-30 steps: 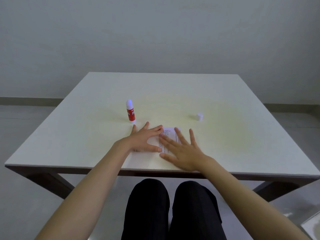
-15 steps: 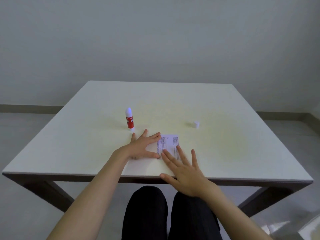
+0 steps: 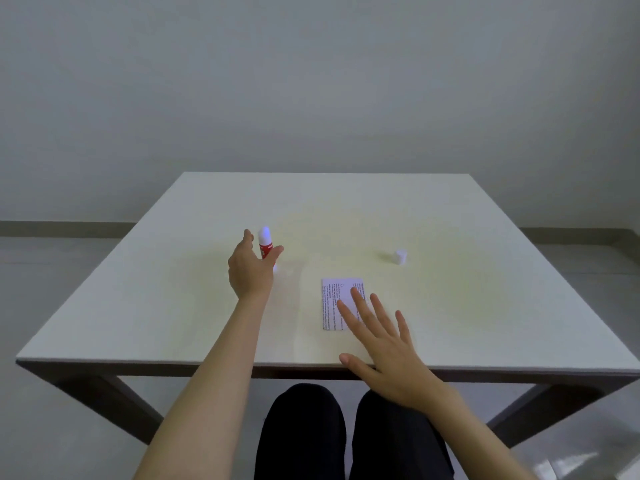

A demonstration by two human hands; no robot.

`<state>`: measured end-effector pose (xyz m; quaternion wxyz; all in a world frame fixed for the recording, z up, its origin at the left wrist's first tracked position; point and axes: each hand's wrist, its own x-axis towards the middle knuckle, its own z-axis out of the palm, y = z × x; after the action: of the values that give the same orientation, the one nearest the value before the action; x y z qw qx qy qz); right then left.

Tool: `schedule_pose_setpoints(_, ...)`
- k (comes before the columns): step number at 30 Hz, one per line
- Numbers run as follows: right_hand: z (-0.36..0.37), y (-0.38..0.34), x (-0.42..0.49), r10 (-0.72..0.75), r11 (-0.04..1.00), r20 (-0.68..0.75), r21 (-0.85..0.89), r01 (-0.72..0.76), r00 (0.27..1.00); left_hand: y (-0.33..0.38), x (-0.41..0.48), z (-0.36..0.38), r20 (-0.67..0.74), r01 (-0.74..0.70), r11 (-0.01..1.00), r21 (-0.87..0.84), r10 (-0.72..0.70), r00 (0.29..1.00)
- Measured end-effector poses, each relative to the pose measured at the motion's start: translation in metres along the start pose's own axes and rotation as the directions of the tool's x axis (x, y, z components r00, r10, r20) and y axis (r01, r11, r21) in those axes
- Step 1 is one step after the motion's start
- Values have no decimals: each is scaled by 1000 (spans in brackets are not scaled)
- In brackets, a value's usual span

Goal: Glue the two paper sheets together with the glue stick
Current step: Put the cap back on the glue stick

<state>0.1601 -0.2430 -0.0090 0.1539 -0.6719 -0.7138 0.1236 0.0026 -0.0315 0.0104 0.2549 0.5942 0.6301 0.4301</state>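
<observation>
A person's left hand (image 3: 250, 271) curls open around an upright glue stick (image 3: 266, 242), thumb on one side and fingers on the other, spread apart and not yet closed on the red-and-white tube; whether any fingertip already touches it cannot be told. The right hand (image 3: 384, 337) lies flat and open, fingers splayed, its fingertips (image 3: 357, 293) resting on the lower right part of a printed paper sheet (image 3: 334, 299) near the front of the pale table (image 3: 485, 306).

The step in hand appears to be picking up the glue stick. Done well, it likely means closing on the red middle band, keeping the tube vertical so it does not tip, while the right hand pins the paper against sliding. A small white cap (image 3: 400, 257) stands well apart to the right, suggesting the stick is uncapped, so the tip is best kept clear of the skin.

The glue stick stands between thumb and fingers, at the far left of the work area; the paper lies nearer the person, to the right. Only one sheet can be told apart.
</observation>
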Motion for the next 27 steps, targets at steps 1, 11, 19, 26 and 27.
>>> schedule_pose_setpoints(1,0,0,0,-1,1000,-10,19,2,1000,1,2,3,-4,-10,1000,2,10,1000)
schedule_pose_setpoints(11,-13,-18,29,249,872,-326,485,-65,912,31,-24,-4,247,104,896,-431,6,969)
schedule_pose_setpoints(19,-49,-40,81,215,-345,395,886,-309,893,66,-59,-22,547,214,724,-656,260,796)
schedule_pose_setpoints(26,-38,-43,73,461,308,-240,946,99,855,77,-70,-23,441,166,717,-677,215,872)
schedule_pose_setpoints(27,-34,-44,71,460,557,-422,822,116,781,78,-72,-21,439,179,704,-688,206,875)
